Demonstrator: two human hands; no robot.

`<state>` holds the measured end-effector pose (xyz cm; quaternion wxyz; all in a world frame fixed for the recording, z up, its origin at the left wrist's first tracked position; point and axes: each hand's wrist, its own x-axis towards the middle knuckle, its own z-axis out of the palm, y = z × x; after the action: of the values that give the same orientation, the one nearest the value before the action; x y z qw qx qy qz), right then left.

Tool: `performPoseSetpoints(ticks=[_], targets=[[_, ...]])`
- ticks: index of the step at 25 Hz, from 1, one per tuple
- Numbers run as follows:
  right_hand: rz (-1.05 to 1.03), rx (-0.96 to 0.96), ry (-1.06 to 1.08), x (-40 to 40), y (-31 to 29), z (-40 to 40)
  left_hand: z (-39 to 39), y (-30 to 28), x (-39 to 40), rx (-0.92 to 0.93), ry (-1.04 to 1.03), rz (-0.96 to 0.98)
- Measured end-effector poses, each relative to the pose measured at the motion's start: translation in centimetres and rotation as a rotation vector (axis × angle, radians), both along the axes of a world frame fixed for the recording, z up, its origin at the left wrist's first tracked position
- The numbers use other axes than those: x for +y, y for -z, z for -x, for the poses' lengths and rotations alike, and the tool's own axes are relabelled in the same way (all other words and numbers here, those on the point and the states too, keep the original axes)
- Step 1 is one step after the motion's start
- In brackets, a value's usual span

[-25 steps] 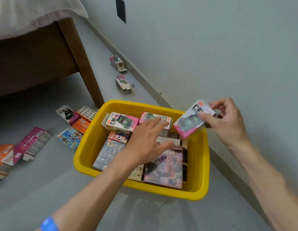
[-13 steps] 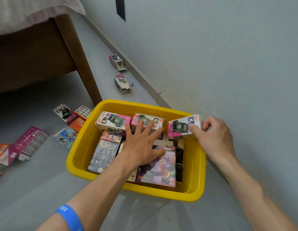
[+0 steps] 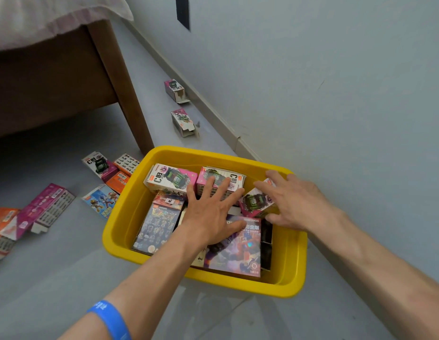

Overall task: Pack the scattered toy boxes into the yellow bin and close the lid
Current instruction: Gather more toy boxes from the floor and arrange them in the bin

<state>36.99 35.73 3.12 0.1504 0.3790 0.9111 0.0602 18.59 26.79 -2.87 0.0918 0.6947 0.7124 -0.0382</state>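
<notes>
The yellow bin [image 3: 293, 261] sits on the grey floor by the wall, with several toy boxes inside. My left hand [image 3: 211, 212] lies flat with spread fingers on the boxes in the middle of the bin. My right hand [image 3: 294, 204] rests with straight fingers on a small pink-and-white box [image 3: 254, 202] lying at the bin's far right. Two similar boxes [image 3: 169, 179] [image 3: 222, 179] stand along the far wall of the bin. A flat purple robot box [image 3: 238, 249] and a dark flat box [image 3: 157, 224] lie at the front. No lid is in view.
Loose boxes lie on the floor: two by the skirting [image 3: 175, 90] [image 3: 184, 122], a cluster left of the bin [image 3: 99, 165] [image 3: 100, 200], and a long magenta box [image 3: 46, 207] further left. A wooden bed leg [image 3: 122, 89] stands behind the bin.
My right hand brought the pink-and-white box down from above the bin's rim and laid it inside. The fingers have straightened over it. My left hand stayed on the boxes.
</notes>
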Motion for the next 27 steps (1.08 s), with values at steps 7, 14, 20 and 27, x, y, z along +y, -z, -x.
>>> performPoseSetpoints(ticks=[7, 14, 20, 27], targets=[[-0.014, 0.402, 0.270, 0.3, -2.0, -1.8, 1.2, -0.1, 0.1, -0.028, -0.067, 0.002], [-0.090, 0.277, 0.208, 0.3, -0.9, 1.2, 1.6, 0.2, -0.1, -0.024, -0.070, -0.005], [0.038, 0.318, 0.206, 0.8, -0.2, 0.3, 1.6, -0.2, -0.3, -0.039, -0.080, 0.021], [-0.267, 0.006, 0.174, -0.8, 3.0, 1.0, 2.0, -0.7, 0.0, -0.050, -0.064, 0.071]])
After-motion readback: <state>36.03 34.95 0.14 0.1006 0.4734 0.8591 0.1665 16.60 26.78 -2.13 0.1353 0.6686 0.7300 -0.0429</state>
